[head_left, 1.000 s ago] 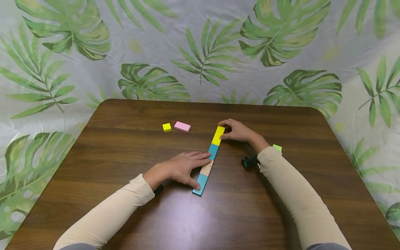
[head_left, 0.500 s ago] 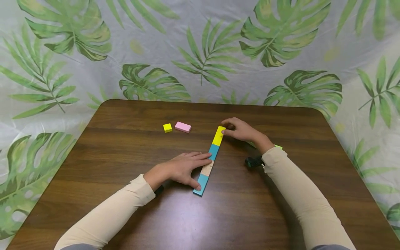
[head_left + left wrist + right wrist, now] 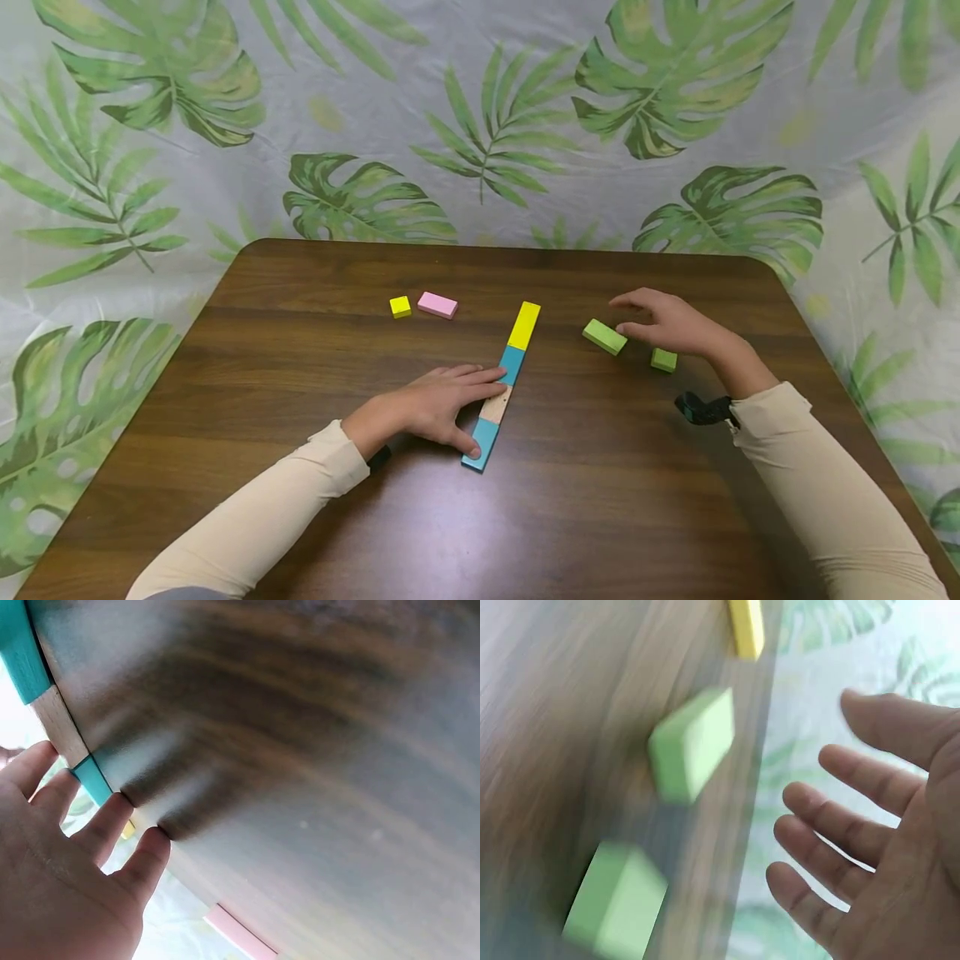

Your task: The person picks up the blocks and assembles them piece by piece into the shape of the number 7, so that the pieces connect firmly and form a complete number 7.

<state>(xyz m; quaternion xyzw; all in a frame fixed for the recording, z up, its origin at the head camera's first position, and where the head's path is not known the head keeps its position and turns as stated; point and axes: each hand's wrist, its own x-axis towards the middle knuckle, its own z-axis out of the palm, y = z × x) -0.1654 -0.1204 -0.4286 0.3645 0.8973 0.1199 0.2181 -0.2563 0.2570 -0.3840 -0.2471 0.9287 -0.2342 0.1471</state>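
A straight row of flat blocks lies slanted across the middle of the table in the head view. From far to near it runs yellow block [image 3: 523,325], teal block [image 3: 513,358], bare wood block [image 3: 495,407] and a second teal block [image 3: 488,430]. My left hand [image 3: 435,406] rests on the row's near half, thumb on the nearest teal block and fingertips by the wood and farther teal ones. My right hand [image 3: 675,323], fingers spread and holding nothing, hovers by a long green block [image 3: 603,337]. A smaller green block [image 3: 663,360] lies below that hand.
Beyond the left hand, a small yellow block [image 3: 401,307] and a pink block [image 3: 438,305] lie side by side, slightly apart. The brown wooden table [image 3: 300,367] ends at a leaf-patterned curtain [image 3: 495,108] behind it.
My right hand has left the yellow end of the row and moved right, exposing both green blocks. My left hand has stayed on the row, which looks unmoved.
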